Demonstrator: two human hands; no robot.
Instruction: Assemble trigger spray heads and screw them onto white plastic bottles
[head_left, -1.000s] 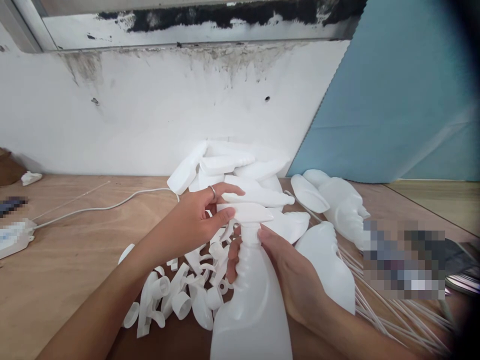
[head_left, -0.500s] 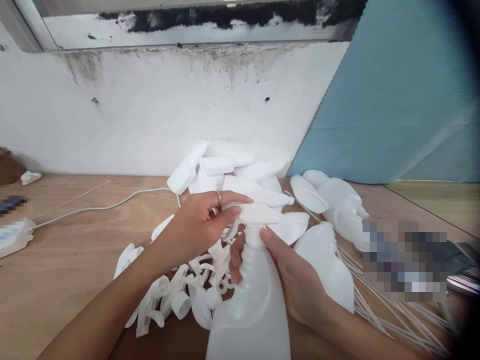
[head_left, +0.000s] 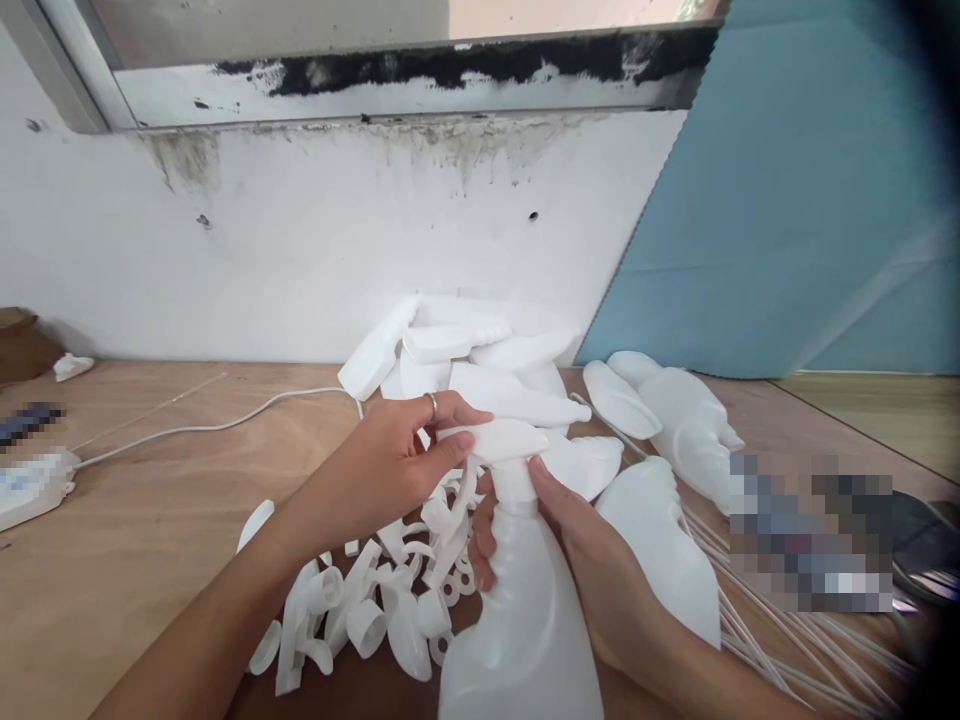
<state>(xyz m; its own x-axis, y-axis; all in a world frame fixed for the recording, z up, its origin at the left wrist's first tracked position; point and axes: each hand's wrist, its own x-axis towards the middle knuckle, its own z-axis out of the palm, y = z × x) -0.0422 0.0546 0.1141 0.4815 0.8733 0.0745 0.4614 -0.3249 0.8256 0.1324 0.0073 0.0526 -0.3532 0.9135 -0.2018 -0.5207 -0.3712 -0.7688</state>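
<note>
A white plastic spray bottle [head_left: 525,620] stands upright near the lower middle of the view. My right hand [head_left: 592,560] is wrapped round its ribbed neck. A white trigger spray head [head_left: 499,440] sits on top of the bottle, and my left hand [head_left: 394,460], with a ring on one finger, pinches it between thumb and fingers. Just below my left hand lies a heap of loose white trigger heads [head_left: 367,600] on the wooden table [head_left: 135,520].
A pile of white bottles [head_left: 457,350] leans at the wall behind, with more bottles [head_left: 667,420] to the right. Thin white dip tubes [head_left: 787,640] lie at the lower right. A white cable [head_left: 195,425] runs left to a power strip [head_left: 30,480]. A blue board [head_left: 787,200] stands at the right.
The view has tipped down slightly, so everything sits a little lower. My left hand has turned a bit on the spray head; my right hand keeps its hold on the neck.
</note>
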